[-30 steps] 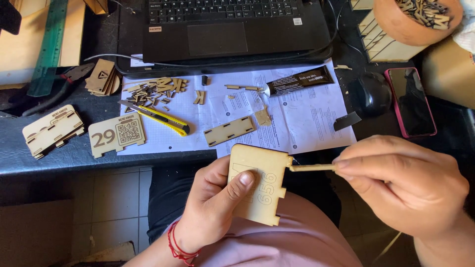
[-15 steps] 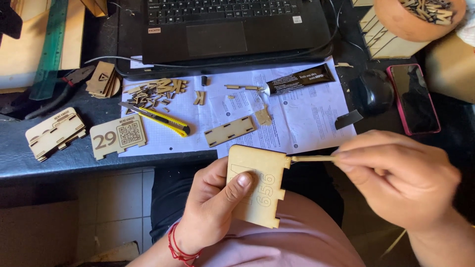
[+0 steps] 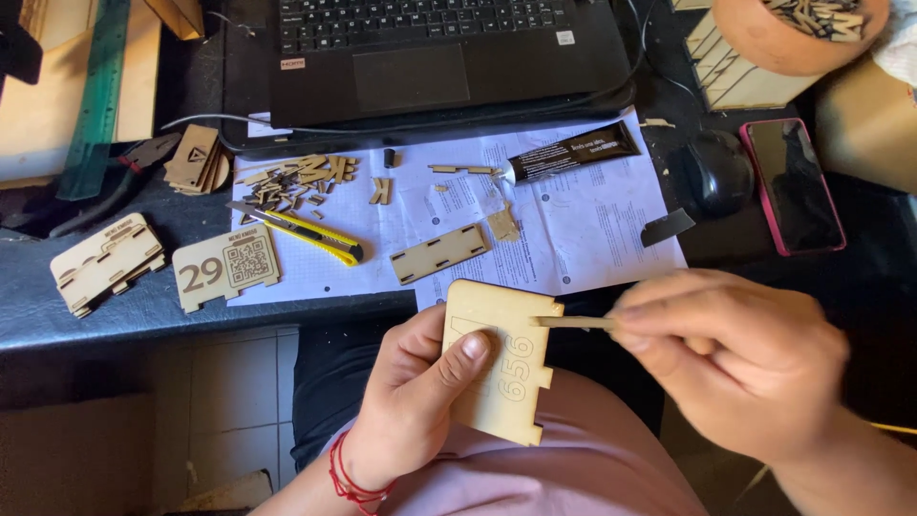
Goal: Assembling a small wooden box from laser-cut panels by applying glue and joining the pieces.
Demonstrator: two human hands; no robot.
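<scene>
Right hand (image 3: 735,368) edged left above cluttered desk (image 3: 143,306).

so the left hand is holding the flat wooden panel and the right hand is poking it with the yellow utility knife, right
Not quite. The left hand does hold the flat light-wood panel with cut-out digits, but the right hand pokes it with a thin wooden stick, not the knife. The head view shows the yellow utility knife lying on the printed paper sheets on the desk.

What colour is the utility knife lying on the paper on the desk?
Yellow with black trim; the utility knife shows clearly in the head view, its only view.
</scene>
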